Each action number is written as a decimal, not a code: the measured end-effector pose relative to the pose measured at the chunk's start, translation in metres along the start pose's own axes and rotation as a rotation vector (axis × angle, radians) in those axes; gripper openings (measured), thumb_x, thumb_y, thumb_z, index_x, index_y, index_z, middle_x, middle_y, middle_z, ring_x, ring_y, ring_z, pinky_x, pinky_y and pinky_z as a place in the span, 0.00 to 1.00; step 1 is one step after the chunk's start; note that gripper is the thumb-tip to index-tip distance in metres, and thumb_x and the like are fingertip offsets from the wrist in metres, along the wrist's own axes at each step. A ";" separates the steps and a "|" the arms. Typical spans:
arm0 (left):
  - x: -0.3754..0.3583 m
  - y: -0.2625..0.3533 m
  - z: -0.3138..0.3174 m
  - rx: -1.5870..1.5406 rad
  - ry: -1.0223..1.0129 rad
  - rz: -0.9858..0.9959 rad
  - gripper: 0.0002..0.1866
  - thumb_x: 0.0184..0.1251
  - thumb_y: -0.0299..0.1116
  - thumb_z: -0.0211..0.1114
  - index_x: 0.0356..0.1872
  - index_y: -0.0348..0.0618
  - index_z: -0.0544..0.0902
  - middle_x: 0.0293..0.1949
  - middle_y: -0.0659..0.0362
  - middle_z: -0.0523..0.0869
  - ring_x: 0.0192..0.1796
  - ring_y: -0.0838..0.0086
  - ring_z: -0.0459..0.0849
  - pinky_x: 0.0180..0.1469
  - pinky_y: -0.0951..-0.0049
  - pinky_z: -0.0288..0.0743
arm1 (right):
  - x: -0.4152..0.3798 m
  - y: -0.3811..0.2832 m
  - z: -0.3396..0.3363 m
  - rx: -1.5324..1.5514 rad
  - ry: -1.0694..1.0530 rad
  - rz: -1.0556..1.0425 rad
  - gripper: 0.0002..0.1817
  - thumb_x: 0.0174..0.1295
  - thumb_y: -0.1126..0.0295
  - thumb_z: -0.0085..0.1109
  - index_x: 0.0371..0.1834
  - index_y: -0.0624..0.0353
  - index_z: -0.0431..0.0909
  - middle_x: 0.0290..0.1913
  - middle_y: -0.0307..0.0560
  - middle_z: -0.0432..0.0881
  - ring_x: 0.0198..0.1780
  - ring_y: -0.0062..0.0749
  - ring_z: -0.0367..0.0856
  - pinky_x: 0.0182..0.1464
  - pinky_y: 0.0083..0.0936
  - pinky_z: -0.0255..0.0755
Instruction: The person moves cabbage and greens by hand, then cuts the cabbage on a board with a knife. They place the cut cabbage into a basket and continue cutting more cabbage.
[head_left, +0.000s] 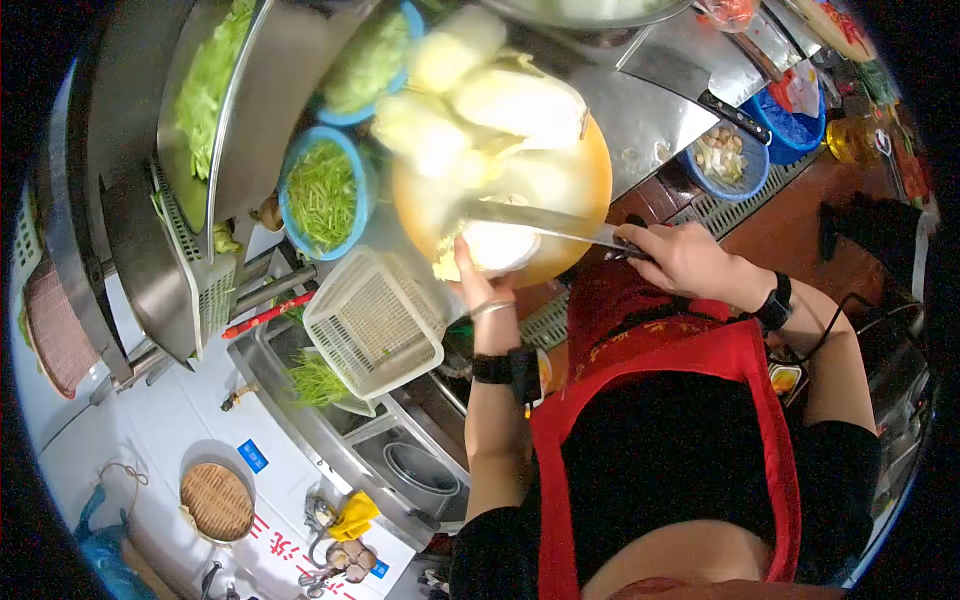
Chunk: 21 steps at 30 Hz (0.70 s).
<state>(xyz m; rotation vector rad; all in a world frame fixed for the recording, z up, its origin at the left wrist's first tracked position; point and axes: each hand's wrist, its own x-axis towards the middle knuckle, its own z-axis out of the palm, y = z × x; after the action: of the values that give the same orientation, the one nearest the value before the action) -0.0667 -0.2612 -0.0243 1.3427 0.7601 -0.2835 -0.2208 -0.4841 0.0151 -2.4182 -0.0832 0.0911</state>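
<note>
The right hand [685,260] is clenching its grip round the handle of a knife [545,222], w/ the long blade lying flat-ish across the cabbage piece [495,245] on the round orange chopping board [585,195]. The left hand [470,285] is pressing on the near side of that cabbage piece, fingers closed against it, approx. at the board's near edge; whether the blade is touching the left fingers cannot be told. Both wrists are wearing dark bands, and a red apron [740,360] is hanging over a black top. Further back on the board, several whole pale cabbage sections [500,100] are lying stacked, touching one another. Just beside the board, a white perforated basket [375,320] is sitting tilted over the sink [340,420] edge, w/ green shreds below it. A blue bowl of shredded greens [322,192] is standing near the board, and a second blue bowl [370,60] w/ pale green veg is standing behind it. A steel tray of sliced lettuce-like leaves [210,80] is resting at the far end. On the steel bench [640,120], a cleaver [690,80] is lying flat, well apart from the hands, and a blue bowl of garlic [725,155] is sitting next to it.
</note>
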 end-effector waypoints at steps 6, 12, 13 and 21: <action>0.007 -0.002 0.000 0.028 0.071 -0.118 0.47 0.45 0.58 0.67 0.62 0.47 0.54 0.55 0.50 0.69 0.49 0.54 0.74 0.42 0.49 0.73 | -0.004 -0.006 0.007 -0.215 -0.025 -0.001 0.24 0.53 0.64 0.57 0.54 0.55 0.66 0.23 0.48 0.75 0.19 0.41 0.76 0.20 0.34 0.71; 0.010 -0.001 0.011 -0.044 0.113 0.000 0.56 0.47 0.47 0.70 0.66 0.46 0.35 0.62 0.42 0.60 0.56 0.51 0.71 0.54 0.48 0.70 | 0.006 -0.017 0.003 -0.235 -0.105 0.053 0.22 0.53 0.62 0.57 0.50 0.58 0.66 0.17 0.47 0.74 0.17 0.41 0.75 0.18 0.35 0.70; 0.011 -0.001 0.011 -0.049 0.126 0.013 0.56 0.47 0.45 0.71 0.66 0.46 0.35 0.62 0.42 0.60 0.55 0.51 0.71 0.54 0.49 0.71 | 0.011 -0.018 0.005 -0.237 -0.102 0.054 0.22 0.53 0.62 0.57 0.50 0.58 0.66 0.17 0.47 0.74 0.17 0.41 0.75 0.18 0.35 0.70; 0.006 -0.020 -0.009 -0.131 -0.060 0.192 0.43 0.59 0.35 0.62 0.66 0.40 0.40 0.61 0.42 0.62 0.56 0.56 0.71 0.59 0.57 0.68 | 0.056 0.007 0.048 -0.040 -0.284 0.276 0.18 0.58 0.61 0.50 0.48 0.58 0.65 0.21 0.55 0.77 0.25 0.52 0.78 0.26 0.45 0.71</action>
<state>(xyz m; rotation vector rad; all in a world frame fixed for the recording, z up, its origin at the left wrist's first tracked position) -0.0773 -0.2564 -0.0443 1.2669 0.5844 -0.1189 -0.1690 -0.4529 -0.0278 -2.4278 0.1213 0.5627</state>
